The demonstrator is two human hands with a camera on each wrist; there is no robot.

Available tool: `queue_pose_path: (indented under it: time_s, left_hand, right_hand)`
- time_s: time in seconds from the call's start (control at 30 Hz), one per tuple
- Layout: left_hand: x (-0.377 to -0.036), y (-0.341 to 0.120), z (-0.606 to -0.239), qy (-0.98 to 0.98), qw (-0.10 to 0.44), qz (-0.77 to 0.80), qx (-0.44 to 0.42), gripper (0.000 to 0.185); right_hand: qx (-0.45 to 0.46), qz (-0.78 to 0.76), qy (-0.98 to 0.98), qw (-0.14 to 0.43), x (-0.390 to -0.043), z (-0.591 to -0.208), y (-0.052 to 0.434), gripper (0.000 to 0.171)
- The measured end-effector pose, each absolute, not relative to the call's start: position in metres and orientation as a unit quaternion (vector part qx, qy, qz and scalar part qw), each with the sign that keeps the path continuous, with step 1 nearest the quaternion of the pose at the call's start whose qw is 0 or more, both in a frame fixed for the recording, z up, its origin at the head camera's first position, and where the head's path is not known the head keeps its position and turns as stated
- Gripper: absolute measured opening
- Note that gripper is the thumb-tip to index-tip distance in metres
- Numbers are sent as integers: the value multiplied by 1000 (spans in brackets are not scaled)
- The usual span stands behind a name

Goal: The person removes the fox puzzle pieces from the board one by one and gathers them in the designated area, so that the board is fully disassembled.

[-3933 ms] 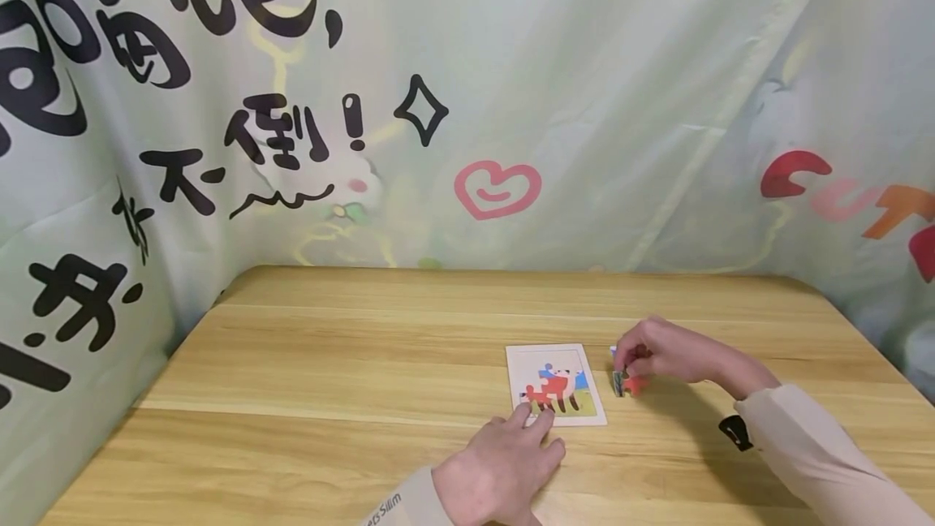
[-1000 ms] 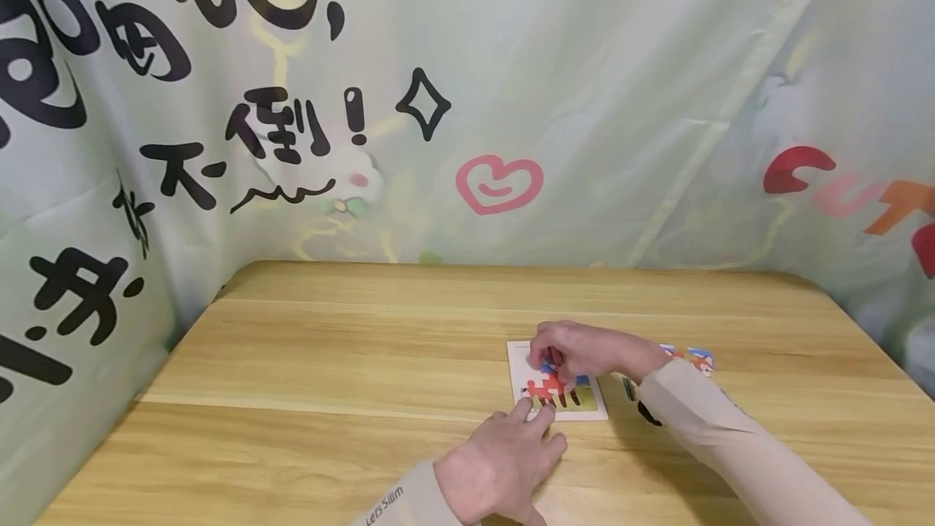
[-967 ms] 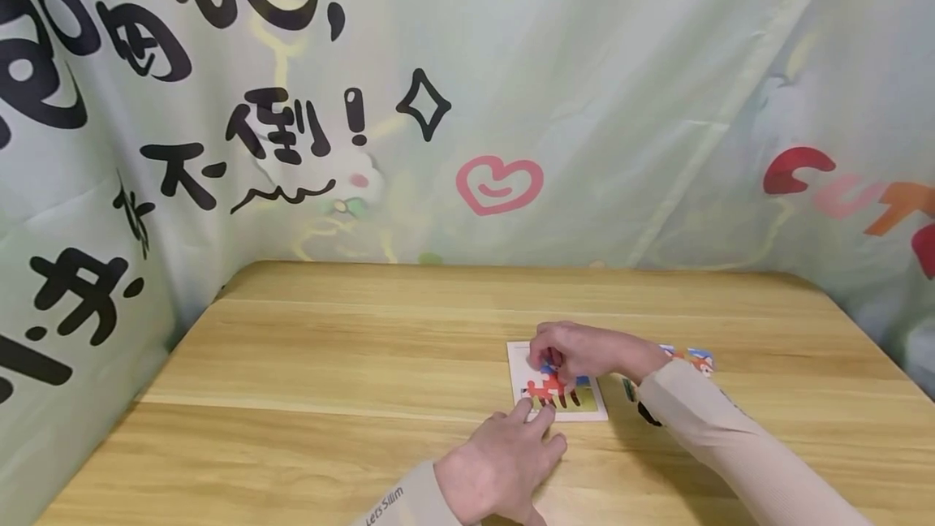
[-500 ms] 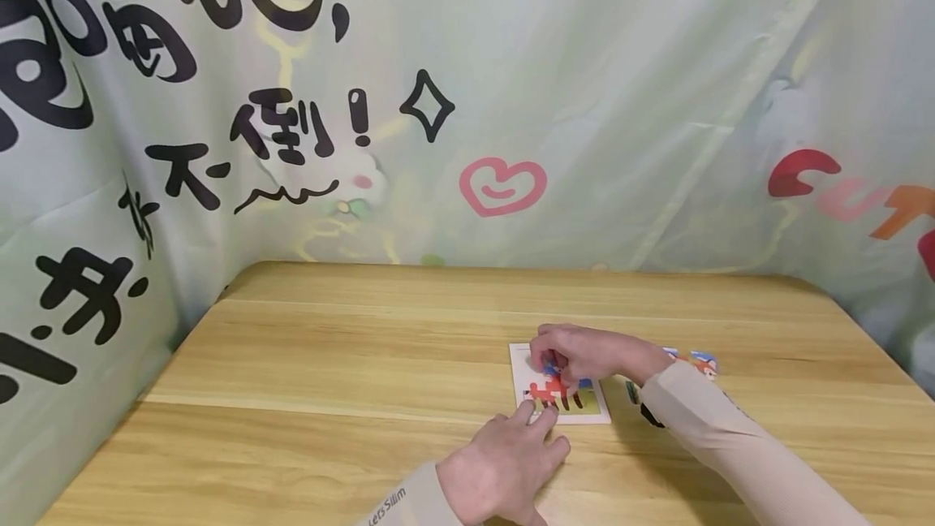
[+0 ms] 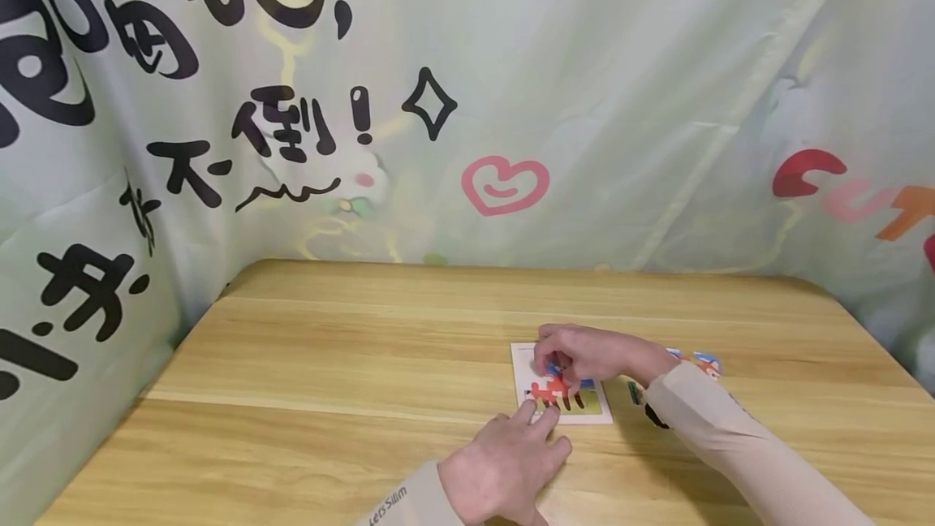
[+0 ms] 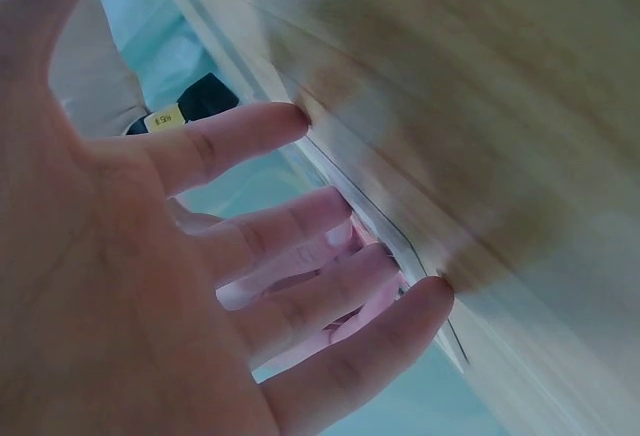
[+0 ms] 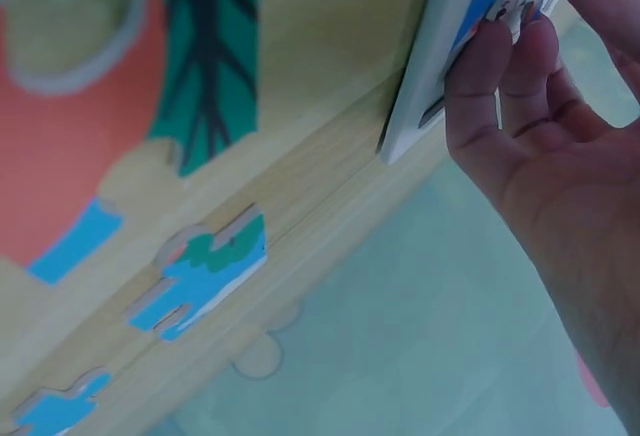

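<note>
A small white-framed jigsaw board [image 5: 522, 357] lies on the table with a partly filled picture of a red and white animal with dark legs. My right hand [image 5: 588, 350] is over its upper part, thumb and fingers pinching a blue-edged puzzle piece [image 5: 553, 368] down at the picture; the fingers hide most of it. In the right wrist view those fingertips are right at the board's surface. My left hand [image 5: 506, 461] rests at the board's near edge with its fingers spread, fingertips on the frame, as the left wrist view also shows.
Loose puzzle pieces lie right of the board, partly hidden by the right forearm: an orange and blue one [image 5: 707, 364], a blue and green one [image 7: 215, 266], and a large-looking orange and green one [image 7: 90, 146]. A printed curtain [image 5: 621, 88] hangs behind the wooden table [image 5: 329, 347].
My right hand has moved left from the loose pieces onto the board, bringing a piece. Over the last second it has stayed nearly in place. My left hand has kept its place.
</note>
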State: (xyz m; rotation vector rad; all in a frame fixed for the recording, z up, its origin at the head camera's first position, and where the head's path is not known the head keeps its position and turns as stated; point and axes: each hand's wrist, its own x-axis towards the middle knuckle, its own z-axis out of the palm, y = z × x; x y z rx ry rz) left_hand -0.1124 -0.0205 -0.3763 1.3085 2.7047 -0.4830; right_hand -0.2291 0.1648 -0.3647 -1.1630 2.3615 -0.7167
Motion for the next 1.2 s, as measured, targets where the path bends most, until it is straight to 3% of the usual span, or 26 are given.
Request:
queue_pose_path:
  time_s: [0.53,1.2]
  left_hand:
    - [-113,-21,-375,890,60,-146,427,81]
    - [-111,-20,-376,890,50,-153,426,81]
  right_hand:
    - [-425,-272,838,206,-227,-364,168,40]
    - [-460,-247,845,115,-222,-362,185,37]
